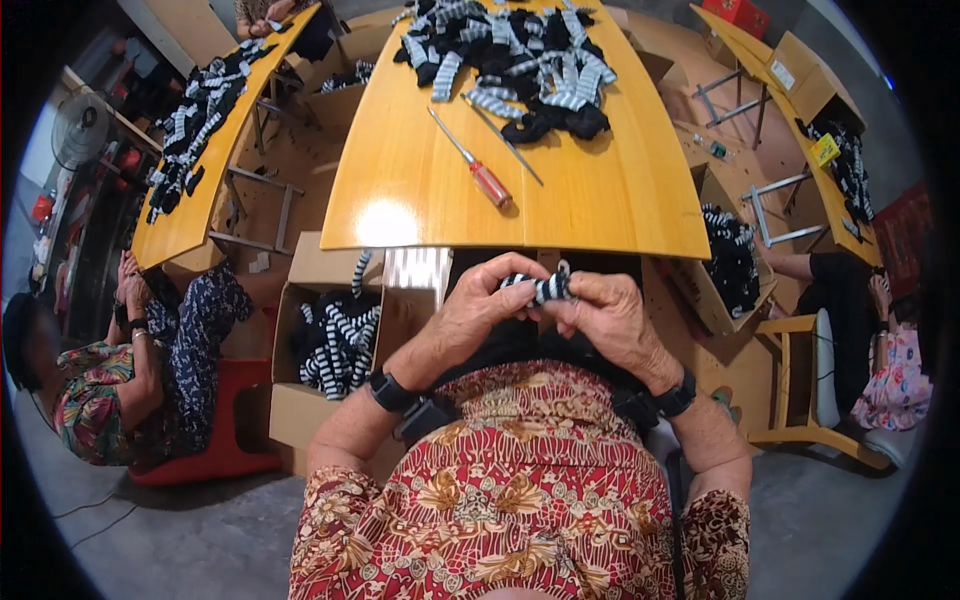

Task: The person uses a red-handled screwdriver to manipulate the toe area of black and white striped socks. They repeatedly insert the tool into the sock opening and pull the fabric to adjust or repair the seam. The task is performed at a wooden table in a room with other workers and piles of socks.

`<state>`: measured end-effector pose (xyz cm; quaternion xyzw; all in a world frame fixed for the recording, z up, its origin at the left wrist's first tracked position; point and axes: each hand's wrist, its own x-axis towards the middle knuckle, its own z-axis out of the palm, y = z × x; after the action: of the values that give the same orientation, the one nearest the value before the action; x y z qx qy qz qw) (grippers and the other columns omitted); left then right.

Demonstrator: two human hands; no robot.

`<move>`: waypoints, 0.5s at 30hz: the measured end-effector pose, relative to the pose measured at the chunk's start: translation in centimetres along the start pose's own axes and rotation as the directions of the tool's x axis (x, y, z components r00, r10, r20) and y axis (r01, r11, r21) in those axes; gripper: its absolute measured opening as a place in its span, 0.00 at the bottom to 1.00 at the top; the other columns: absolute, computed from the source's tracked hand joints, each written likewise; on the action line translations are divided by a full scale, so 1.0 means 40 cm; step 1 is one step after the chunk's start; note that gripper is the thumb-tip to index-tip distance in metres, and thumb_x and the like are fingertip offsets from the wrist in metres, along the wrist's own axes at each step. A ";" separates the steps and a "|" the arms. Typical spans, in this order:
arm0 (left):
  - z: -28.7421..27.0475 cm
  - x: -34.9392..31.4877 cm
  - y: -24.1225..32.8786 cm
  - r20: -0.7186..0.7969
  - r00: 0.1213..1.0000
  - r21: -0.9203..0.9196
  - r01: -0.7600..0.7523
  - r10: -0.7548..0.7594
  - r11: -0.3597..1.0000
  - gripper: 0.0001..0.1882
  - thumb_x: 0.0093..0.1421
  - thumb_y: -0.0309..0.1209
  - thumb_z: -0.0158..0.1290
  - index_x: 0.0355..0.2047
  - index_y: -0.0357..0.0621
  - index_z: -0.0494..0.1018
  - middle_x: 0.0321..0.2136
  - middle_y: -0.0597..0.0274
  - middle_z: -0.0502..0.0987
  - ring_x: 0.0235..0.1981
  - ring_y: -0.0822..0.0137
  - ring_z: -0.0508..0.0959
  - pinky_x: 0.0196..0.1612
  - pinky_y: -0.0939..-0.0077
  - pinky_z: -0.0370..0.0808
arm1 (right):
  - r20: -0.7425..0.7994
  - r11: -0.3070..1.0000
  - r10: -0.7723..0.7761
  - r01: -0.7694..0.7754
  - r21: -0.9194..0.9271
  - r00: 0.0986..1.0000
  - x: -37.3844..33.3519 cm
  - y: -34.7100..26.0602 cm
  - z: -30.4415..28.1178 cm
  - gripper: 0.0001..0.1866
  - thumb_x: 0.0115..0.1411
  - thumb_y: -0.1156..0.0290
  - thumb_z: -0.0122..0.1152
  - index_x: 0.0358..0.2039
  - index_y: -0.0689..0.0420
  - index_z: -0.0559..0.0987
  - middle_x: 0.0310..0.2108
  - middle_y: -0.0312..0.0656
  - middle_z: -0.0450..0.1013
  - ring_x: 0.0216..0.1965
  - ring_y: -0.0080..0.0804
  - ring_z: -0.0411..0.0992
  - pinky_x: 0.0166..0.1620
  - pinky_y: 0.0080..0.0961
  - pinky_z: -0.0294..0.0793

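Observation:
In front of my belly, just off the near edge of the yellow table [400, 170], my left hand [487, 305] and my right hand [606, 308] pinch a small black-and-white striped knit tube [545, 291] between them. The tube is bunched up, and my fingers cover its ends. On the table lies a screwdriver [488, 183] with a red handle, its tip pointing away from me. Beside it is a thin metal rod [512, 148]. A heap of striped and black knit pieces [510, 65] covers the far part of the table.
At my left stands an open cardboard box [298, 415] of striped pieces; another box [708, 302] sits at my right. Co-workers sit at side tables [165, 235] on both sides, with a wooden chair [790, 400] at right. A fan [82, 130] stands far left.

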<state>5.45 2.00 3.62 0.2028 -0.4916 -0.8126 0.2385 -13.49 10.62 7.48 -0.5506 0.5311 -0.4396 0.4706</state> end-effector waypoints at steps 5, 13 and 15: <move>0.001 0.014 0.036 0.110 0.988 0.289 -0.137 0.110 0.947 0.23 0.64 0.39 0.53 0.55 0.41 0.68 0.41 0.65 0.75 0.43 0.76 0.72 0.48 0.81 0.69 | 0.042 1.000 0.005 -0.005 0.010 0.999 -0.015 0.005 -0.024 0.06 0.61 0.74 0.58 0.34 0.64 0.79 0.20 0.33 0.72 0.23 0.15 0.70 0.28 0.15 0.71; 0.042 0.007 0.078 0.290 0.936 0.667 -0.346 0.198 0.660 0.26 0.56 0.34 0.61 0.53 0.38 0.67 0.44 0.58 0.76 0.46 0.65 0.77 0.48 0.72 0.75 | 0.174 0.991 -0.019 0.041 -0.125 0.984 -0.007 -0.031 -0.071 0.06 0.61 0.74 0.58 0.34 0.65 0.79 0.20 0.35 0.73 0.22 0.17 0.70 0.28 0.17 0.72; 0.062 0.000 0.070 0.283 0.904 0.736 -0.418 0.319 0.532 0.27 0.56 0.32 0.61 0.53 0.37 0.66 0.40 0.58 0.77 0.42 0.68 0.78 0.44 0.77 0.77 | 0.115 0.999 -0.026 0.031 -0.044 0.993 -0.004 -0.033 -0.072 0.09 0.63 0.72 0.57 0.32 0.65 0.79 0.20 0.35 0.73 0.22 0.17 0.71 0.28 0.16 0.72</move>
<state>4.58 2.63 7.19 0.1309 -0.8393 -0.4571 0.2636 -16.12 10.60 9.29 -0.5932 0.5053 -0.4017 0.4811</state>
